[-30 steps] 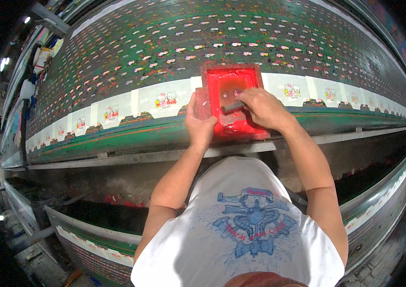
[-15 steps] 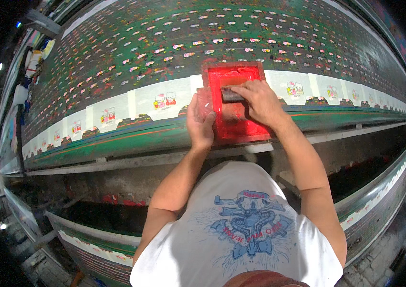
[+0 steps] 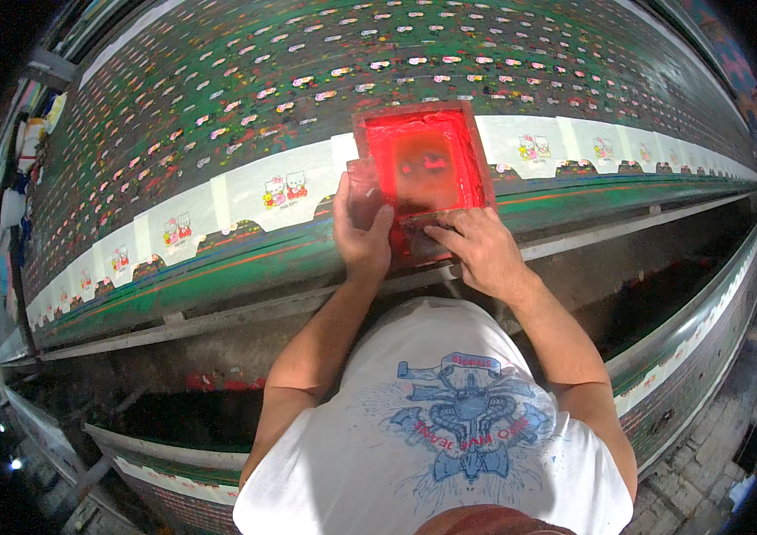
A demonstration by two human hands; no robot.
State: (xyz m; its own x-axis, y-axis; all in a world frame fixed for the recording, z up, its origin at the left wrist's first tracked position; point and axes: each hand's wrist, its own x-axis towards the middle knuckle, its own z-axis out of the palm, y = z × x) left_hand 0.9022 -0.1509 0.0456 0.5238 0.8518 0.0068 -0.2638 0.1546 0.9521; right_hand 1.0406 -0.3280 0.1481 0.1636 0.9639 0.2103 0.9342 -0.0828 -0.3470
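Note:
A red ink-covered screen frame (image 3: 475, 152) lies over a row of white cut pieces (image 3: 231, 201) printed with cartoon animal figures, along the near edge of the long table. My left hand (image 3: 360, 234) grips the side plate (image 3: 364, 187) on the frame's left, thumb across it. My right hand (image 3: 480, 250) is closed on a squeegee blade (image 3: 423, 234) at the bottom of the frame's inside; the blade is partly hidden by my fingers. Above it, the brownish mesh shows small pinkish shapes.
The long green-and-grey table (image 3: 173, 107) carries rows of small printed marks and ink specks. A metal rail (image 3: 173, 316) runs along its front. Another long table edge (image 3: 164, 446) is behind me on both sides of my body. Assorted items (image 3: 32, 143) sit at the far left end.
My right hand has moved the squeegee from the upper part of the screen down to its near end. My left hand keeps its grip. The view has shifted slightly.

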